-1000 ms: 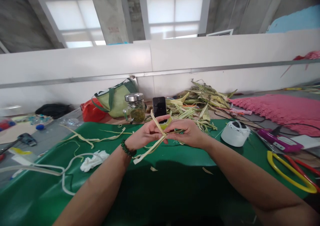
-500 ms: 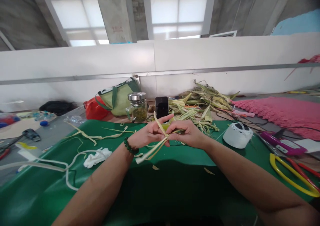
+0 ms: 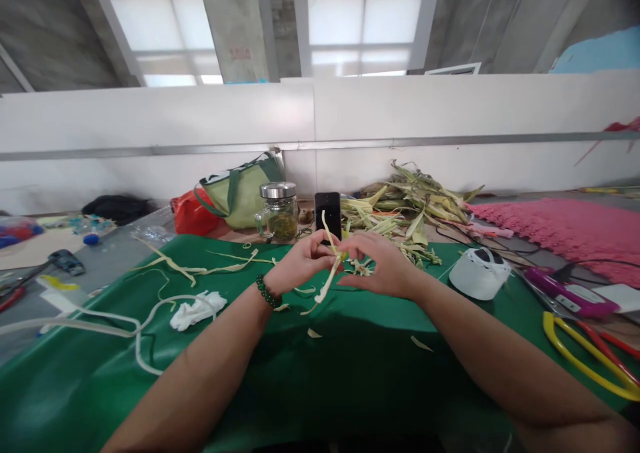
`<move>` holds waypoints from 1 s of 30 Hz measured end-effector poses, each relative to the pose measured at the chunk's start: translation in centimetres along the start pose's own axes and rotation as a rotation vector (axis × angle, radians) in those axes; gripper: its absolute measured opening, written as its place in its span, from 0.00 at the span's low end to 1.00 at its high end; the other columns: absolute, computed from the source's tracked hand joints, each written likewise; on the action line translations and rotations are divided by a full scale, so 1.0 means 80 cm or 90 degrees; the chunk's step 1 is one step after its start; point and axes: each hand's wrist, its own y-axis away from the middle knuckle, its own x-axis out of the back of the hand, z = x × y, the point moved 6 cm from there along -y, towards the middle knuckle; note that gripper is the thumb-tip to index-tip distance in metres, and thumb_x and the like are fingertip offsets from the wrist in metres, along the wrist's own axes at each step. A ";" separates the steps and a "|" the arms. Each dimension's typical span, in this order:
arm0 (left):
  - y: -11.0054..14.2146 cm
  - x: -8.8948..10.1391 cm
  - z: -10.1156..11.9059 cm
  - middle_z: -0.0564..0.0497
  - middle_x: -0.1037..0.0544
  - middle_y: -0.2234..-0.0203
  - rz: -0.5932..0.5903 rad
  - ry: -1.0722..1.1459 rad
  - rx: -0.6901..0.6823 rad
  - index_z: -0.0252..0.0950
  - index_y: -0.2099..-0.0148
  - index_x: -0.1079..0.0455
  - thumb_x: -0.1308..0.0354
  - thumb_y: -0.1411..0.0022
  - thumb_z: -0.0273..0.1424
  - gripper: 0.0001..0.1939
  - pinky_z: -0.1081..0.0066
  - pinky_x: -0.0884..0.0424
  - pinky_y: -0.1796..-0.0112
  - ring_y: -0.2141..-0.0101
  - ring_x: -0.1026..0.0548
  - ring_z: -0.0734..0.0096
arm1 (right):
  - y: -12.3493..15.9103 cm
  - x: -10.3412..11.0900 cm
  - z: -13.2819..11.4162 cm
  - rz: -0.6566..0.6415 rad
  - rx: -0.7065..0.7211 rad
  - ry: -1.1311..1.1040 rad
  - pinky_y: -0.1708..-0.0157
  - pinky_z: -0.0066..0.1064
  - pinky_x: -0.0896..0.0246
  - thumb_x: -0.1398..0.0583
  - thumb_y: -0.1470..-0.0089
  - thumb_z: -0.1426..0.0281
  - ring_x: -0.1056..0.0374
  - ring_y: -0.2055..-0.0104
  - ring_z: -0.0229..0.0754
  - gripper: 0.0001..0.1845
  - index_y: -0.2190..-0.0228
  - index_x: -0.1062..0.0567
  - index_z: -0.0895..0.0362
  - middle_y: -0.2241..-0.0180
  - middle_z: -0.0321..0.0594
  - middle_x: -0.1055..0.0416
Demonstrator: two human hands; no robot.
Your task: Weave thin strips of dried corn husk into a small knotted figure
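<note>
A thin, pale, papery husk strip, creased and curling at its lower end, stood aslant above the sheet, pinched in the left hand's narrow grip. The right hand's grip was wide, thumb and forefinger parted just beside the strip. Glossy, rippled green sheeting covered the worktop, scattered with dry husk shreds; behind stood a ribbed glass jar and a heap of fibrous husks. White panels and bright windows closed the room. Fingers hid the strip's middle, the phone's base was covered, and the yellow handles ran off the frame.
</note>
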 end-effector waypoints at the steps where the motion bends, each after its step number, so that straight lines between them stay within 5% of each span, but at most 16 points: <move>1: -0.001 -0.001 0.000 0.51 0.23 0.76 0.005 -0.016 -0.011 0.32 0.63 0.32 0.36 0.48 0.33 0.13 0.74 0.33 0.69 0.73 0.26 0.73 | 0.001 -0.005 -0.002 0.009 0.013 0.007 0.69 0.30 0.41 0.39 0.48 0.63 0.35 0.71 0.39 0.09 0.68 0.28 0.56 0.74 0.38 0.30; 7: -0.002 -0.004 0.001 0.52 0.25 0.76 0.015 -0.043 -0.008 0.32 0.69 0.28 0.37 0.49 0.32 0.08 0.73 0.33 0.67 0.72 0.27 0.73 | 0.010 -0.018 0.019 0.073 -0.127 -0.056 0.74 0.25 0.43 0.44 0.49 0.71 0.35 0.76 0.35 0.04 0.75 0.33 0.55 0.76 0.34 0.29; 12: -0.003 -0.006 -0.003 0.51 0.24 0.76 0.033 -0.064 0.005 0.32 0.68 0.26 0.36 0.50 0.34 0.10 0.73 0.33 0.68 0.73 0.28 0.72 | 0.010 -0.011 0.012 0.030 -0.136 -0.066 0.75 0.26 0.45 0.44 0.51 0.71 0.36 0.77 0.35 0.02 0.74 0.33 0.55 0.77 0.35 0.30; 17: -0.003 -0.005 -0.003 0.49 0.22 0.76 0.070 -0.148 -0.031 0.31 0.71 0.25 0.36 0.51 0.38 0.13 0.72 0.32 0.68 0.72 0.27 0.69 | 0.010 -0.014 0.011 0.010 -0.148 0.046 0.75 0.26 0.47 0.45 0.45 0.64 0.35 0.76 0.36 0.11 0.74 0.29 0.57 0.77 0.38 0.28; 21: -0.003 -0.014 -0.006 0.49 0.23 0.79 0.023 -0.112 -0.006 0.31 0.71 0.26 0.37 0.49 0.39 0.14 0.74 0.32 0.71 0.75 0.27 0.71 | 0.011 -0.018 0.016 0.025 -0.147 0.094 0.76 0.26 0.49 0.47 0.42 0.62 0.36 0.77 0.36 0.17 0.77 0.27 0.57 0.79 0.38 0.29; 30: -0.001 -0.010 -0.005 0.49 0.21 0.77 0.070 -0.109 -0.005 0.31 0.68 0.25 0.37 0.48 0.35 0.10 0.72 0.31 0.68 0.72 0.25 0.69 | 0.010 -0.006 0.027 0.092 -0.228 -0.121 0.78 0.25 0.47 0.41 0.47 0.60 0.38 0.78 0.33 0.18 0.80 0.26 0.58 0.80 0.36 0.30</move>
